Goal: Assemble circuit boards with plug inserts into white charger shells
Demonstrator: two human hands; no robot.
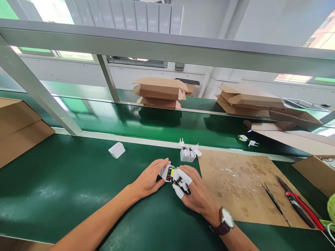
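Note:
My left hand (150, 177) is closed around a small white plastic case (164, 172), its open end facing right. My right hand (195, 190), with white covers on some fingertips and a watch (226, 219) on the wrist, pinches a small circuit board (171, 173) with a yellow component. The board sits at the mouth of the case; how far it reaches inside is hidden. Just beyond my hands stand two white cases (187, 154) with plug parts poking out of their tops. An empty white case (117, 150) lies tilted on the green bench to the left.
A stained brown cardboard sheet (230, 188) lies at the right, bearing tweezers (277, 204) and red-handled pliers (300, 205). Small plug assemblies (247, 139) rest on the green belt (117, 120). Cardboard boxes (159, 89) stand behind, and another box (22, 129) is at the left.

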